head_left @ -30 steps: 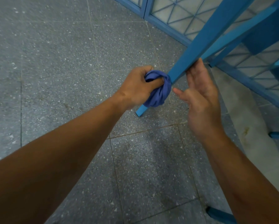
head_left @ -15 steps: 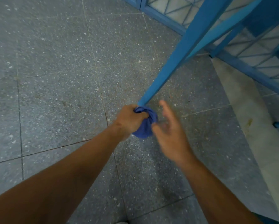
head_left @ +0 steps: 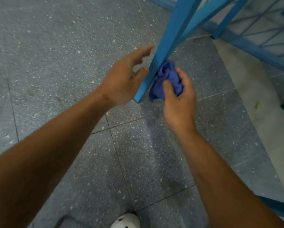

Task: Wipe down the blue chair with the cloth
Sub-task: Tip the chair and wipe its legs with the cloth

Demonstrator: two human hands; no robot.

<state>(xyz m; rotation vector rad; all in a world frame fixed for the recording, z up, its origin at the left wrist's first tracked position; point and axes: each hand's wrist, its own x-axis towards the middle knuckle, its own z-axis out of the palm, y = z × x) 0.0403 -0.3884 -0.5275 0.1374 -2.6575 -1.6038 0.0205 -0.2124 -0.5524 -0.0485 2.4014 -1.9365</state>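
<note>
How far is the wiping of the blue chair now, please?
Nothing shows as finished: no wiped part looks different. In hand: the right hand grips the bunched cloth against the lower end of one chair leg, while the left hand is open beside that leg. Left: the other blue bars higher up are not touched; the seat is out of view.

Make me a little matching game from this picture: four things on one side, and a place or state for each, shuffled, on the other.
Things:
1. cloth
2. left hand
3. chair leg
4. shoe

Places or states:
A. white, at the bottom edge
B. open, left of the leg
C. bunched in the right hand
D. slanting down to the floor

Pairs: 1-C, 2-B, 3-D, 4-A
</note>
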